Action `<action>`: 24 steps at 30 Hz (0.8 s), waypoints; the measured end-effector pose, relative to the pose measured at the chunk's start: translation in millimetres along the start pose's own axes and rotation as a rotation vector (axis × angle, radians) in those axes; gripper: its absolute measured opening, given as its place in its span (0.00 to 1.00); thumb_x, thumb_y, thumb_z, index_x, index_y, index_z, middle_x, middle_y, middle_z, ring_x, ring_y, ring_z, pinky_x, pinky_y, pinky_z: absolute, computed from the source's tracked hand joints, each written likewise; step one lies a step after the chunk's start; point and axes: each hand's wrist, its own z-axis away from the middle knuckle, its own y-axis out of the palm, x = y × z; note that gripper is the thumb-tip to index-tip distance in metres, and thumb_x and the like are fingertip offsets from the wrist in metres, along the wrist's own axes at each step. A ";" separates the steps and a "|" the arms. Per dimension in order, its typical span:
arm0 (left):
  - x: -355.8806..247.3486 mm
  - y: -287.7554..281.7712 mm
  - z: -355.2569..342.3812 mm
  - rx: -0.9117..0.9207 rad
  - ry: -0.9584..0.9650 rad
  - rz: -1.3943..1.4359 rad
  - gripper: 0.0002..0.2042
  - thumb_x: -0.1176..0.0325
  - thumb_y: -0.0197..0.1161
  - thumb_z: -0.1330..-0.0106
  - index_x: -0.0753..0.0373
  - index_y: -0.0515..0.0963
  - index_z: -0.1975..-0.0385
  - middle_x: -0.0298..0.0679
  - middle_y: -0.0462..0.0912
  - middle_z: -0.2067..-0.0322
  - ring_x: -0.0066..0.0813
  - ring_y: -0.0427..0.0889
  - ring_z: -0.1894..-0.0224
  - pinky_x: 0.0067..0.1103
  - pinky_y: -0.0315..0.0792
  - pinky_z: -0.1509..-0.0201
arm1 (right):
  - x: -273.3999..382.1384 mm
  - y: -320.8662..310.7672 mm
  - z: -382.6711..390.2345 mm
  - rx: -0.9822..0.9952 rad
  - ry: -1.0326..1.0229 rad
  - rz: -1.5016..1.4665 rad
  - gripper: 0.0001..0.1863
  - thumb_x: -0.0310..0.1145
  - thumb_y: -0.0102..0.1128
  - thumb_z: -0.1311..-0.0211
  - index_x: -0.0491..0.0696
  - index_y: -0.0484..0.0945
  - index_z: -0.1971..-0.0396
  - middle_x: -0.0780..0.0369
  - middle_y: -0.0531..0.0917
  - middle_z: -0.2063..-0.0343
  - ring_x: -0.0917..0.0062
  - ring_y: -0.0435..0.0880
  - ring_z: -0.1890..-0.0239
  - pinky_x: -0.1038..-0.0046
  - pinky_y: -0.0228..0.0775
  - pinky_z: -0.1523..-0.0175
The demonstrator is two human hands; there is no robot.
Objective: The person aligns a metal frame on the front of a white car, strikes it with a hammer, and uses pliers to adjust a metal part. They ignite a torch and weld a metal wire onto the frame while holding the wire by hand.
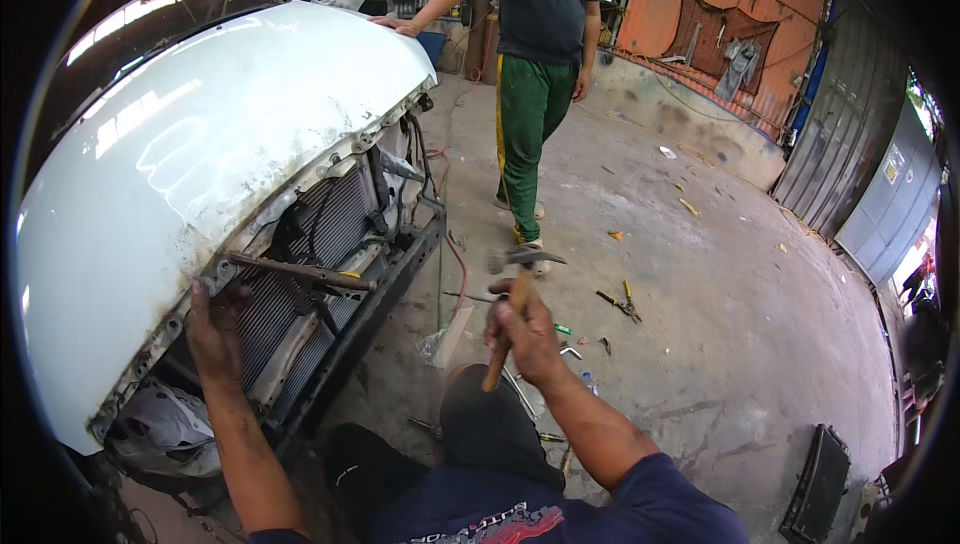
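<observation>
The right hand [525,334] is closed firmly around the wooden handle of a hammer [519,291], raised off the floor to the right of the car's front end, its metal head upward and the butt of the handle pointing down toward the person's knee. The left hand [215,334] is half open at the front edge of the hood, one digit upright against that edge and the other fingers in shadow; whether those touch anything cannot be told. The white hood [230,124] is the biggest thing here, smudged with dirt along its front lip and covering what lies beneath it. Beyond it stands a co-worker [545,64] in green trousers, one hand resting on the hood's far corner. Below the lip is the radiator [340,209], with a dark front beam [400,269] running along before it. A rusty bar [310,272] slants out across the radiator from near the left hand and blocks part of it from sight. A black rectangular panel [815,484] lies at the lower right. Smaller still, yellow-handled pliers [627,304] lie spread on the floor, and a little green piece [563,330] sits near the right hand.
</observation>
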 end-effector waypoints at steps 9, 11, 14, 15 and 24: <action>-0.9 -5.0 -0.5 0.009 0.143 -0.298 0.25 0.47 0.56 0.20 0.69 0.85 0.53 0.43 0.88 0.63 0.30 0.84 0.59 0.29 0.76 0.46 | 1.8 63.0 19.9 0.364 -0.049 0.558 0.28 0.41 0.59 0.26 0.45 0.69 0.33 0.47 0.84 0.54 0.55 0.85 0.50 0.60 0.75 0.43; -1.5 -2.7 0.5 -0.011 0.163 -0.264 0.25 0.47 0.56 0.20 0.68 0.85 0.53 0.42 0.88 0.63 0.29 0.84 0.59 0.29 0.75 0.47 | -6.8 70.3 23.4 0.442 0.083 0.529 0.28 0.40 0.59 0.26 0.45 0.69 0.32 0.46 0.84 0.53 0.55 0.85 0.50 0.61 0.75 0.43; 2.2 1.3 -0.2 -0.014 0.150 -0.247 0.25 0.48 0.56 0.20 0.68 0.84 0.53 0.42 0.87 0.63 0.29 0.84 0.60 0.28 0.75 0.48 | -54.3 67.4 40.5 0.460 0.078 0.537 0.28 0.38 0.60 0.26 0.45 0.68 0.30 0.45 0.85 0.53 0.52 0.86 0.50 0.60 0.75 0.43; 2.8 -1.1 -0.6 -0.018 0.142 -0.258 0.25 0.48 0.56 0.19 0.68 0.84 0.53 0.42 0.87 0.62 0.29 0.84 0.60 0.28 0.75 0.49 | -62.9 67.3 46.1 0.491 0.112 0.543 0.28 0.38 0.60 0.26 0.46 0.69 0.31 0.45 0.85 0.53 0.51 0.86 0.49 0.59 0.75 0.43; 0.6 1.1 1.7 -0.014 0.138 -0.256 0.26 0.47 0.55 0.19 0.70 0.84 0.52 0.43 0.87 0.64 0.29 0.84 0.61 0.28 0.78 0.50 | -169.6 33.4 91.6 0.585 0.401 0.679 0.26 0.38 0.61 0.28 0.46 0.73 0.34 0.46 0.85 0.49 0.53 0.84 0.43 0.60 0.74 0.39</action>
